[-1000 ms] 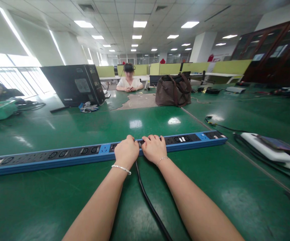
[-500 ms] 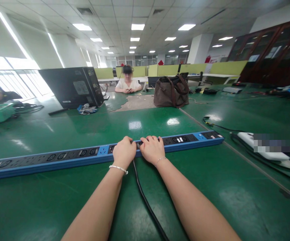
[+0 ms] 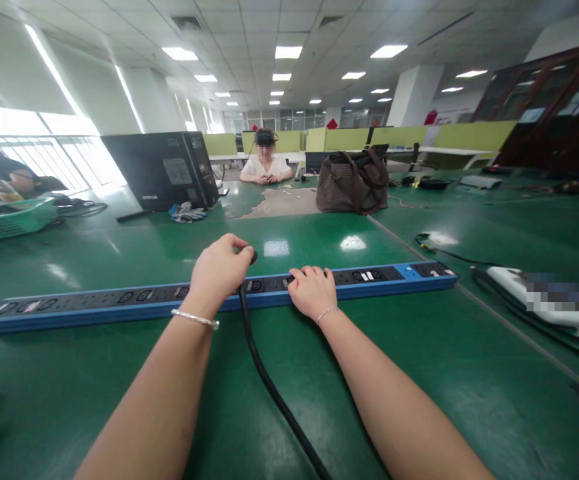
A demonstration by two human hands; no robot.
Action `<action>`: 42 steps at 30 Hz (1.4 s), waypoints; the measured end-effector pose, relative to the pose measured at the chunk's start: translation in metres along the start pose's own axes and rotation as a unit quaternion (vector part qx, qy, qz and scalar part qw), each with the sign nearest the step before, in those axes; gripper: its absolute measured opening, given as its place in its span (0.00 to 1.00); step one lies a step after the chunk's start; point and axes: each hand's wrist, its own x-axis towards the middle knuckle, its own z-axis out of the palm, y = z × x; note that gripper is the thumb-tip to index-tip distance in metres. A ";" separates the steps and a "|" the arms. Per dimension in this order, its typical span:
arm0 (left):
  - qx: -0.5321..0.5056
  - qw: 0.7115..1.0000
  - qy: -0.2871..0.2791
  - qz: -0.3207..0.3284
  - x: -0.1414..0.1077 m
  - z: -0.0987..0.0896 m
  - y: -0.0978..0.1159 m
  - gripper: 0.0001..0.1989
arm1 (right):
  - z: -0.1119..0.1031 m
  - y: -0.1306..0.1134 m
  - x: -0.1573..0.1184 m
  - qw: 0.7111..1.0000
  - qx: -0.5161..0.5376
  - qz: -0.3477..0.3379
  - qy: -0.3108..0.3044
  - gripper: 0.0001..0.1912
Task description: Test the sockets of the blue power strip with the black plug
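A long blue power strip point(image 3: 399, 285) with black sockets lies across the green table. Raised just above it, my left hand point(image 3: 221, 270) is closed on the dark end of a thick black cable point(image 3: 264, 373), which runs down toward me. The front of that end shows past my fingertips; the rest is hidden in my hand. My right hand point(image 3: 313, 291) rests on the strip right of its middle, its fingers bent over the top and the near edge.
Beyond the strip stand a black computer case point(image 3: 162, 170), gloves point(image 3: 187, 213) and a brown bag point(image 3: 352, 183). At right lies a white device point(image 3: 534, 293) with cables, at far left a green basket point(image 3: 14, 220). A person point(image 3: 266, 163) sits opposite, another at far left.
My left hand has lifted off the strip and moved left, bringing the cable end up with it. My right hand stays on the strip. The view has shifted slightly to the left.
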 end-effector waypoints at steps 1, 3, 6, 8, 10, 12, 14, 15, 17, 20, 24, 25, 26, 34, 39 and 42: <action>0.007 1.000 -0.005 -0.014 0.002 0.000 -0.015 0.15 | 0.001 0.000 0.000 1.000 0.003 0.001 0.005 0.20; 0.024 0.999 -0.029 -0.028 0.005 -0.003 -0.042 0.16 | 0.003 0.001 0.000 1.000 0.012 0.001 0.018 0.20; 0.048 0.994 -0.091 -0.039 0.008 -0.007 -0.069 0.18 | 0.006 0.001 0.000 0.999 0.026 -0.003 0.036 0.20; 0.061 0.991 -0.115 -0.031 0.009 -0.007 -0.079 0.18 | 0.007 0.002 0.000 0.999 0.030 -0.003 0.040 0.19; 0.080 0.989 -0.119 -0.027 0.009 -0.004 -0.085 0.17 | 0.007 0.002 0.001 0.999 0.029 -0.001 0.040 0.19; 0.099 0.988 -0.114 -0.026 0.009 0.001 -0.087 0.17 | 0.007 0.002 0.001 0.999 0.027 0.000 0.040 0.19; 0.112 0.987 -0.117 -0.024 0.010 0.005 -0.088 0.16 | 0.007 0.002 0.001 0.999 0.026 -0.002 0.041 0.20; 0.115 0.986 -0.121 -0.022 0.010 0.007 -0.088 0.16 | 0.006 0.002 0.001 0.999 0.026 -0.003 0.041 0.20; 0.119 0.984 -0.133 -0.015 0.011 0.009 -0.088 0.16 | 0.006 0.002 0.001 0.999 0.025 -0.003 0.040 0.20; 0.137 0.981 -0.138 -0.001 0.012 0.010 -0.086 0.16 | 0.006 0.002 0.000 0.999 0.025 -0.003 0.038 0.19; 0.194 0.973 -0.125 0.022 0.013 0.013 -0.083 0.16 | 0.006 0.002 0.001 0.999 0.026 -0.005 0.038 0.19; 0.206 0.970 -0.123 0.027 0.013 0.014 -0.082 0.16 | 0.006 0.002 0.001 0.999 0.026 -0.006 0.038 0.19; 0.215 0.968 -0.123 0.029 0.013 0.016 -0.081 0.17 | 0.006 0.002 0.001 0.999 0.026 -0.006 0.038 0.20; 0.226 0.968 -0.109 0.025 0.006 0.022 -0.082 0.18 | 0.008 0.003 0.001 0.999 0.027 -0.009 0.045 0.20; 0.222 0.970 -0.098 0.014 0.001 0.026 -0.082 0.17 | 0.008 0.002 0.001 0.999 0.026 -0.007 0.041 0.20; 0.215 0.972 -0.096 0.015 0.000 0.029 -0.083 0.17 | 0.009 0.003 0.001 0.999 0.025 -0.011 0.041 0.20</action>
